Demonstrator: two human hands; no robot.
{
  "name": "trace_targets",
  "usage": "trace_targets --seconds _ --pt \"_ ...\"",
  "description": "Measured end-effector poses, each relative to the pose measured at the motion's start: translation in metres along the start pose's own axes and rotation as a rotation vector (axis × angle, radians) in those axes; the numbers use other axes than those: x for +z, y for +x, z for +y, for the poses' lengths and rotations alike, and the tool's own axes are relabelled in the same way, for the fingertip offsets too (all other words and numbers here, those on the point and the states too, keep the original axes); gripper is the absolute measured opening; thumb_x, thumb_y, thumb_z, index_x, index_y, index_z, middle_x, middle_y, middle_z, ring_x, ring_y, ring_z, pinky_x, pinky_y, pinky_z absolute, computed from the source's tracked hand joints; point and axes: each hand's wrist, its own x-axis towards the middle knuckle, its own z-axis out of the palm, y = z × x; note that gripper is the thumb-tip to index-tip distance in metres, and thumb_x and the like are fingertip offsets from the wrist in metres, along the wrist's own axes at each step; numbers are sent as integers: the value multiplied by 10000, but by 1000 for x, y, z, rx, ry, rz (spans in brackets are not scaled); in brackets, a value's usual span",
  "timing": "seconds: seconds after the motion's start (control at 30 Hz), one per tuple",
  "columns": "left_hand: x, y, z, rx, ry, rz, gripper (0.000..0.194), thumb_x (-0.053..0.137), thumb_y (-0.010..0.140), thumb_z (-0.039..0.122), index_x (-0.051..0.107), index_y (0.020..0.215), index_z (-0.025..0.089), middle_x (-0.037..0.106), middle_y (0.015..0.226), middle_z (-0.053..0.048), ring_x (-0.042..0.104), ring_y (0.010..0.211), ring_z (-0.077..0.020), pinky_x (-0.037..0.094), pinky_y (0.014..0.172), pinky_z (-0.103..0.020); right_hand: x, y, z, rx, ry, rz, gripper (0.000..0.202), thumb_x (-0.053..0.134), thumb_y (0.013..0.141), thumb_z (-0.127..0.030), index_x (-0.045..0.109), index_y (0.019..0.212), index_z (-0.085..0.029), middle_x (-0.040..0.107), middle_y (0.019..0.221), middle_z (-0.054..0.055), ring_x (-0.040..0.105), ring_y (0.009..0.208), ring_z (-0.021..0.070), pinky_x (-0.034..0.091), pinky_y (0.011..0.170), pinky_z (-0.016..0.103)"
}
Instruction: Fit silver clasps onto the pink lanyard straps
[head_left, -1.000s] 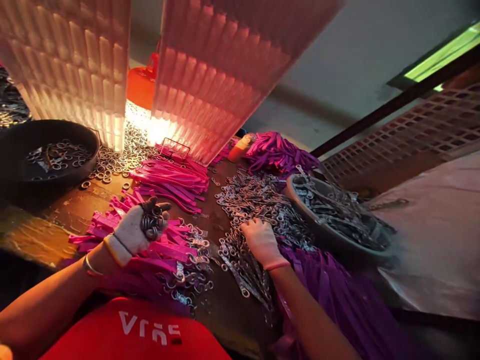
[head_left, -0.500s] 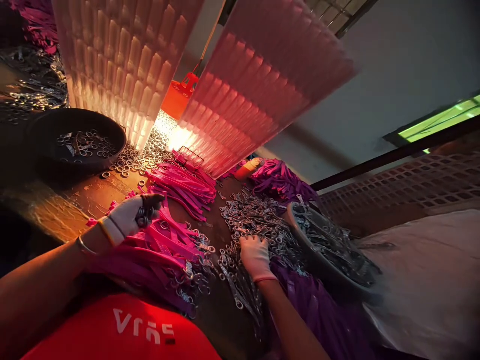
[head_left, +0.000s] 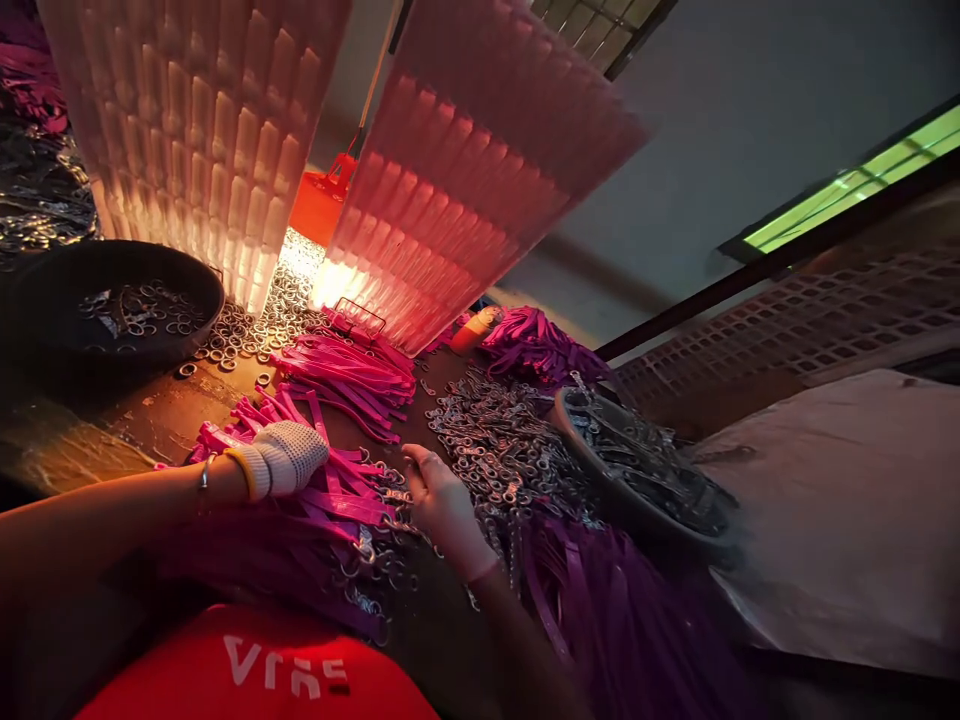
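Note:
My left hand point(head_left: 289, 458), in a white dotted glove, is closed over the pile of pink straps point(head_left: 352, 500); its fingertips and anything in them are hidden. My right hand point(head_left: 442, 500), in a pale glove, is at the right end of those straps, beside the metal clips on their ends. Its fingers are bent together around something too small to make out. Right of it lies a heap of metal clips point(head_left: 487, 430). Another bundle of pink straps point(head_left: 349, 378) lies behind my hands.
A dark bowl point(head_left: 206, 300) with rings stands left, near loose rings point(head_left: 244, 335). A tub of clips point(head_left: 592, 455) stands right, above purple straps point(head_left: 615, 620). Ridged translucent sheets point(head_left: 450, 190) hang beside a red lamp point(head_left: 319, 205). A pale sack point(head_left: 840, 500) is far right.
My left hand has turned palm down over the pink straps, hiding the dark rings it held. My right hand has moved left from the clip heap to the strap ends. The view has shifted.

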Motion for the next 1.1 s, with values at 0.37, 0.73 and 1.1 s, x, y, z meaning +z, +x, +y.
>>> trace_targets --seconds 0.37,0.73,1.1 --pt "-5 13 15 -112 385 -183 373 730 627 4 453 463 192 300 449 45 589 689 -267 446 753 -387 17 14 -51 -21 395 -63 246 525 960 -269 670 1151 -214 739 1130 66 680 1049 208 506 949 337" --pt "-37 24 25 94 428 -308 83 655 747 145 669 666 151 626 636 -58 550 621 -170 404 595 -269 17 0 -55 53 542 29 229 544 949 -264 682 1129 -228 739 1111 46 675 1047 199 504 955 329" --pt "-49 -17 43 -235 -517 -457 340 756 767 470 698 847 145 540 618 1 390 458 -57 250 413 -173 12 24 -79 -192 567 60 334 526 944 -180 606 1265 -224 691 1155 62 643 1024 171 502 922 302"
